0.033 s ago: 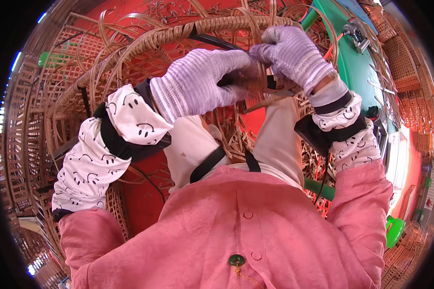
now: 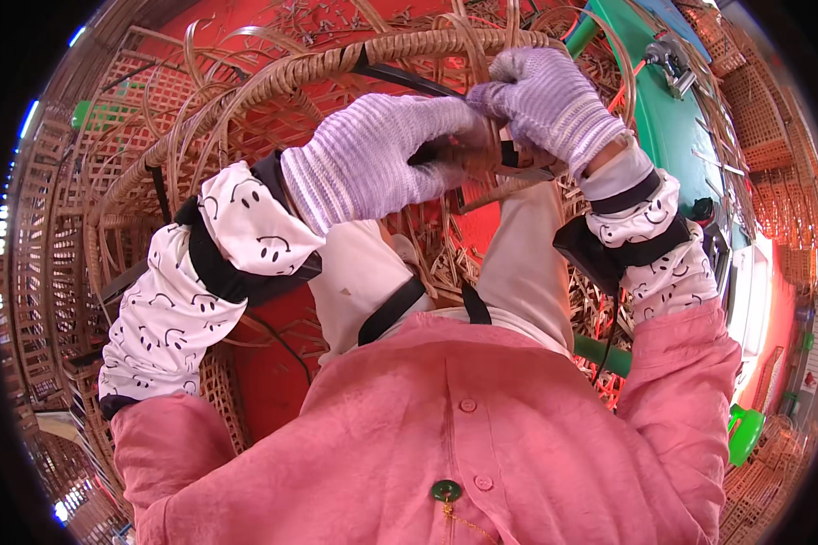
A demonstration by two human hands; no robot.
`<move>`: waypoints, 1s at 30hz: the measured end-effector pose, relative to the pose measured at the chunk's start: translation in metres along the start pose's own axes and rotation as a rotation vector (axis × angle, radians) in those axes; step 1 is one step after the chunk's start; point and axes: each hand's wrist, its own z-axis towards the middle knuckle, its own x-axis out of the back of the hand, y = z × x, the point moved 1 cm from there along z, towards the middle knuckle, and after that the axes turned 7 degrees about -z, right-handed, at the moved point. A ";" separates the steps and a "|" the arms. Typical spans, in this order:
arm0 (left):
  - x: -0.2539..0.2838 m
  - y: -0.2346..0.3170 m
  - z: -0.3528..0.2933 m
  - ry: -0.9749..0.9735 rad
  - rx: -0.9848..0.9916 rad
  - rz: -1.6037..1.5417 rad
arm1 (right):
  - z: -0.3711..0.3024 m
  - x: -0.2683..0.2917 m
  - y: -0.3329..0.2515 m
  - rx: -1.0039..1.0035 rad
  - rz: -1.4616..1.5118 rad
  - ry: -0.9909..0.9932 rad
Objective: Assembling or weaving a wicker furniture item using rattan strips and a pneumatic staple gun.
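A large woven rattan basket lies across my lap, its rim [image 2: 314, 70] wrapped in brown cane. Both my hands wear lilac-and-white knitted gloves and meet near the rim's right part. My left hand [image 2: 382, 150] is curled, thumb and fingers closing around a flat cane strip [image 2: 475, 59]; its fingertips are smeared by motion. Just to the right, my right hand [image 2: 550, 102] pinches at the same strip beside the rim, its fingertips partly hidden. A black bar [image 2: 409, 79] runs under the rim toward the hands.
Loose cane ends [image 2: 191, 54] loop up from the basket's left side. Openwork woven panels [image 2: 54, 218] stand at the left, more baskets [image 2: 754, 118] at the right. A green surface [image 2: 654, 118] carries a metal fitting [image 2: 671, 65]. Cane scraps litter the red floor [image 2: 273, 381].
My left hand has shifted very slightly to the right, and its fingertips stay blurred. My right hand has edged a little to the left. The basket looks unmoved.
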 end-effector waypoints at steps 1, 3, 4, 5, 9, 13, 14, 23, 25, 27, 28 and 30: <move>-0.001 -0.004 0.000 -0.004 -0.090 0.080 | 0.005 -0.003 0.003 0.092 -0.129 0.064; 0.003 -0.011 0.006 -0.098 -0.225 0.116 | 0.007 -0.004 0.005 0.156 -0.244 0.095; 0.005 -0.009 0.009 -0.100 -0.224 0.117 | 0.008 -0.004 0.006 0.156 -0.240 0.096; 0.005 -0.007 0.012 -0.235 -0.033 0.042 | 0.010 -0.005 0.006 0.216 -0.283 0.103; 0.008 0.001 0.016 -0.377 0.153 -0.034 | 0.004 -0.001 0.003 0.185 -0.169 0.057; -0.003 -0.002 0.023 -0.298 -0.031 -0.038 | -0.040 0.006 0.015 0.315 0.443 0.468; -0.001 -0.002 0.023 -0.302 0.012 0.015 | -0.048 0.002 0.024 0.440 0.598 0.611; 0.004 -0.010 0.025 -0.288 0.225 -0.205 | -0.188 0.054 0.204 -0.251 0.032 1.001; 0.003 -0.009 0.026 -0.270 0.257 -0.204 | -0.243 0.070 0.272 -0.579 -0.263 1.063; 0.002 -0.005 0.027 -0.208 0.342 -0.214 | -0.306 0.091 0.291 -0.966 -0.516 0.964; 0.001 -0.001 0.023 -0.210 0.351 -0.205 | -0.324 0.096 0.300 -1.122 -0.535 0.854; 0.007 0.004 0.015 -0.182 0.379 -0.188 | -0.367 0.107 0.361 -1.192 -0.362 0.835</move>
